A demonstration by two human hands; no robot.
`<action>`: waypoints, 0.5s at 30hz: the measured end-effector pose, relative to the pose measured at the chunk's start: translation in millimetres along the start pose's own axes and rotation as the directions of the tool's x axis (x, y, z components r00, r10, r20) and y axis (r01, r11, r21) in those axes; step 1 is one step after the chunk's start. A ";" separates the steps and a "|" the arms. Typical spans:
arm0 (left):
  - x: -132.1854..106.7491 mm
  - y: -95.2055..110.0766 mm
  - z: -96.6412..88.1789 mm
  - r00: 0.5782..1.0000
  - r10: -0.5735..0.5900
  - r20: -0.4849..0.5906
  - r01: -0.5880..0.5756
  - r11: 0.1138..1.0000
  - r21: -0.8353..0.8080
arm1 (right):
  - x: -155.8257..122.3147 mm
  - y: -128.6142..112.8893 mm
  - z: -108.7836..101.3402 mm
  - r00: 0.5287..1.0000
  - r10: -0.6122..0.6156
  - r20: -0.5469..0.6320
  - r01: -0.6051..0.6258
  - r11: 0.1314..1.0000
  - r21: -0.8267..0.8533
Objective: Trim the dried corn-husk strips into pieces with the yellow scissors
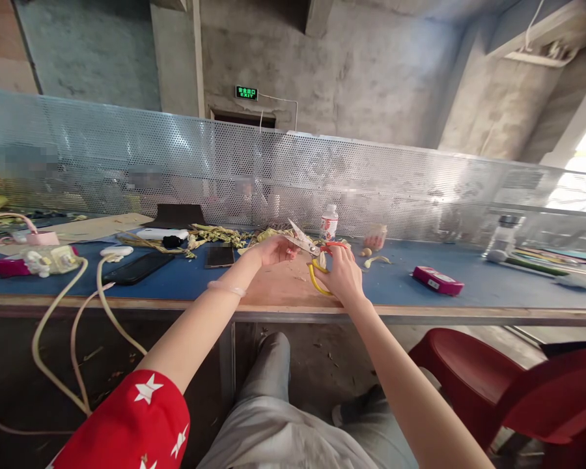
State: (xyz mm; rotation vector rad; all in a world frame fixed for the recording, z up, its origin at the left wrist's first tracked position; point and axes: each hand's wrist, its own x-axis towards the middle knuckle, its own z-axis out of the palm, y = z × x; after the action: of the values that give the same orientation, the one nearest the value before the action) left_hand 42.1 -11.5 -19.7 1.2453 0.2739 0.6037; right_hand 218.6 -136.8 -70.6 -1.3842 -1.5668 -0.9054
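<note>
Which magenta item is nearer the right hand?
The magenta box right of the right hand that holds the scissors; the other magenta item lies far left, past the black phone.

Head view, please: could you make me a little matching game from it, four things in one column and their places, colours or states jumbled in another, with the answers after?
Things:
1. Scissors
2. Exit sign
3. Bottle
4. Bracelet

Places, colours or states:
A. White and red, upright on the table
B. Around the left forearm
C. Lit green, high up beyond the table
D. Held in the right hand, blades apart

Right pairs: 1-D, 2-C, 3-A, 4-B
</note>
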 end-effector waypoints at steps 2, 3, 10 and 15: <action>-0.7 0.0 0.9 1.000 -0.003 0.002 0.003 1.000 0.005 | 0.2 -0.2 0.0 1.000 -0.011 -0.005 0.011 1.000 0.003; -1.0 -0.1 1.2 1.000 -0.004 0.003 0.004 1.000 0.007 | 0.2 -0.2 -0.1 1.000 -0.013 -0.002 0.013 1.000 -0.001; 0.5 -1.4 -2.2 1.000 -0.002 -0.005 0.002 1.000 0.028 | 0.3 -0.2 -1.0 1.000 -0.017 0.016 0.016 0.999 0.028; 2.3 -2.9 -5.8 1.000 0.006 -0.006 -0.006 0.999 0.042 | 0.6 1.4 0.7 0.999 -0.032 0.009 0.031 0.999 0.029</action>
State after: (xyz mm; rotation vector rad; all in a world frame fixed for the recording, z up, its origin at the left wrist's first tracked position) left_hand 41.9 -6.1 -23.9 1.2849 0.2895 0.6098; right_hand 219.9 -135.8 -70.3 -1.3488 -1.6065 -0.8932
